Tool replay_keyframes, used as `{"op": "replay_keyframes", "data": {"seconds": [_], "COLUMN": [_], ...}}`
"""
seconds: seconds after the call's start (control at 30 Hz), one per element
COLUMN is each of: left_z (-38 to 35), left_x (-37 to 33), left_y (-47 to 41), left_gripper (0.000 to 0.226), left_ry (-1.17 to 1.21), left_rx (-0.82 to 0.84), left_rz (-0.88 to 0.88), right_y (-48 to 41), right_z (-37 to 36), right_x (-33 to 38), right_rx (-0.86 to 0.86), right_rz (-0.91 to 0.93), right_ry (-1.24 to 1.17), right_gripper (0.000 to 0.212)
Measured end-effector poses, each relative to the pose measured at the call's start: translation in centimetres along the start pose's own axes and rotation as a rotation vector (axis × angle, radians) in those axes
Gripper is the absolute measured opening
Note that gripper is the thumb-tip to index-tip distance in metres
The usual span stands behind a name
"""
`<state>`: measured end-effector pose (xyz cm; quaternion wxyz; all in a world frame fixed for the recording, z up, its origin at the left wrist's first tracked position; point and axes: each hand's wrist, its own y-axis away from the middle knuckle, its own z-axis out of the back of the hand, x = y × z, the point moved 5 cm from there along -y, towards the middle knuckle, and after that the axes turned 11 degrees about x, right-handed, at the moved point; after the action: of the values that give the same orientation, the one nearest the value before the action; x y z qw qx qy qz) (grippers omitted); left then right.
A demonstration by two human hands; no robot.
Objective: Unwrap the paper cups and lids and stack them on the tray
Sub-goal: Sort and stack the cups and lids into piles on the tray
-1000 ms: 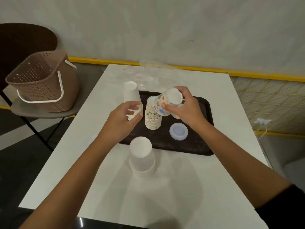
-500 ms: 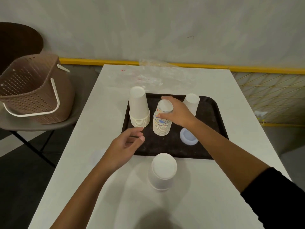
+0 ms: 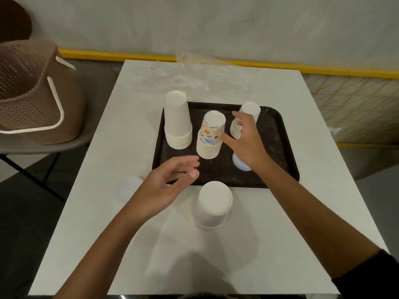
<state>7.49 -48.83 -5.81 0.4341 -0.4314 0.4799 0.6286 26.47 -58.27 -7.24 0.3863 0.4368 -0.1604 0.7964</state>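
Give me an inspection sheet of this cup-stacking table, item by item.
Surface: white table with a black tray on it.
Job's things: upside down on the tray are a plain cup stack, a printed cup stack and a small cup stack, plus one lid. Off the tray, on the table, are a wide cup stack and a second lid.
Clutter: clear plastic wrap at the table's far edge.
Hands: left hand open over the tray's near edge; right hand open beside the printed cup stack; neither holds anything.
Cables: nothing seen.
Surroundings: brown basket on a chair to the left; yellow strip behind the table.
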Motion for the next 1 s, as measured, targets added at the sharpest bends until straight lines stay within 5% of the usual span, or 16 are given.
{"op": "replay_keyframes", "data": {"seconds": [0.2, 0.5, 1.0], "left_z": [-2.3, -5.2, -5.1], "left_x": [0.3, 0.5, -1.1], "left_y": [2.0, 3.1, 4.4], "left_gripper": [0.066, 0.067, 0.064], "left_ry": [-0.143, -0.155, -0.162], "left_rx": [0.072, -0.113, -0.246], "left_rz": [0.053, 0.024, -0.022], "right_y": [6.6, 11.8, 12.4], "right_z": [0.3, -2.3, -2.9], "right_x": [-1.5, -2.1, 1.9], "right_rx": [0.233, 0.668, 0.539], "right_rz": [-0.032, 0.031, 0.168], "right_ry": [-0.042, -0.010, -0.078], "right_gripper": [0.044, 0.073, 0.070]}}
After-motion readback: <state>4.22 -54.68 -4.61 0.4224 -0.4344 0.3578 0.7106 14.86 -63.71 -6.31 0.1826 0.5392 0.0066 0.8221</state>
